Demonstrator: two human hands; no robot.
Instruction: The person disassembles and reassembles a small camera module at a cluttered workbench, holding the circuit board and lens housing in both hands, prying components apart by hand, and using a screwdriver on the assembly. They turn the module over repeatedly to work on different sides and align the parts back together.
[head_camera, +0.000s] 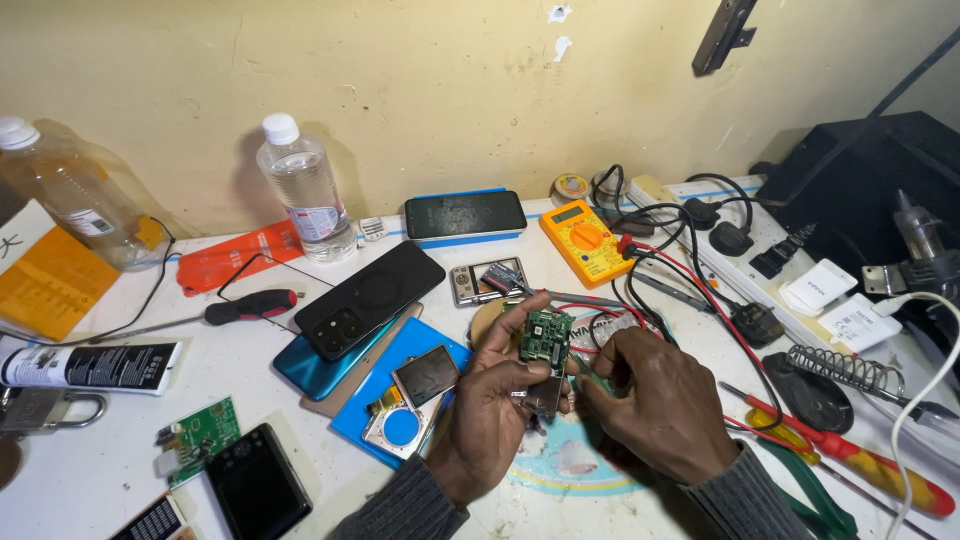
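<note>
My bench (120, 440) is crowded from wall to edge, so I work in the 1 bare patch in front of me. At the back stand 2 bottles (305, 190), with a black phone (368, 298) face down on a teal one and the orange meter (585, 238) further right, its red and black leads trailing toward my hands. A soldering stand (845, 368) and a red screwdriver (860, 462) lie to my right.

My left hand (492, 400) is closed on the small green board (546, 338), thumb and fingertips pinching its lower edge so it stands upright over the middle of the bench, component side toward me. My right hand (660, 400) sits just beside it, fingers curled in narrow; I think they pinch a probe or a wire end, but my knuckles hide it and I cannot tell for sure.

To do this well, I judge I should grip the board only by its edges, keep my left wrist braced on the bench so it does not waver, and bring the right fingertips in slowly so nothing bridges 2 neighbouring pads.
</note>
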